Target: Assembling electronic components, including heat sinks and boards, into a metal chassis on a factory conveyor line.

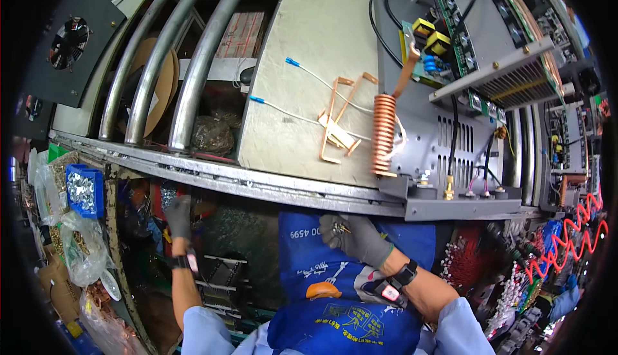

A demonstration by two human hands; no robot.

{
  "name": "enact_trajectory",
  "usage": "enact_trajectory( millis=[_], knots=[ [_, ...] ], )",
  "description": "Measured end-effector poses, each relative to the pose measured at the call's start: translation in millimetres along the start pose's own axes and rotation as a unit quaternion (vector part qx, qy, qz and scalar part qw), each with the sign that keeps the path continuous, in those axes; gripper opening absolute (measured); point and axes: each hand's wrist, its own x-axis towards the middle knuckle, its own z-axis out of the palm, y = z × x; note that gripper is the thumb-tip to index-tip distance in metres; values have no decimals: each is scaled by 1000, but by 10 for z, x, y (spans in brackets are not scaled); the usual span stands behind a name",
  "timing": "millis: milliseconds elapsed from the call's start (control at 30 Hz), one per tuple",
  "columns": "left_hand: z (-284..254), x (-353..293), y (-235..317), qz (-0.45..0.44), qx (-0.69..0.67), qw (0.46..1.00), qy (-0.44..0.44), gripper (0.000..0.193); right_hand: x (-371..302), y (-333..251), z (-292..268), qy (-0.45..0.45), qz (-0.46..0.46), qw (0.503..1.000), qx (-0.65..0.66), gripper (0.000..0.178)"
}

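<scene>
Gloved fingers of the right hand point(357, 238) curl around small metal pieces point(340, 228) below the steel rail point(257, 186); the left hand point(178, 218) dips toward a red bin point(157, 203), its grip too dim to tell. Seemingly hardware is being gathered, calling for a fine pinch. Beyond, a copper coil point(384, 133) stands beside a pale board point(302, 142); farther, steel rollers point(205, 59).

Grey gloves point(364, 242), black wristbands point(406, 274), pale-blue sleeves point(465, 329)
</scene>
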Motion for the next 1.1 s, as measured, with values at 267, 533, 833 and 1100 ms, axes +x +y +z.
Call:
enact_trajectory(
  millis=[267,533,833,1100],
  knots=[
    [1000,-2300,2495,355,71,878,-313,10,-286,146,122,-34,17,999,-24,48],
    [1844,-3195,3083,564,179,716,-370,25,-1308,11,-424,17,-71,996,45,34],
    [2331,-3689,3407,599,45,574,-557,46,-2282,102,-796,188,-173,957,137,38],
    [2089,-3278,3714,658,-26,661,-360,18,-2545,-268,-666,239,-280,925,91,40]
  ],
)
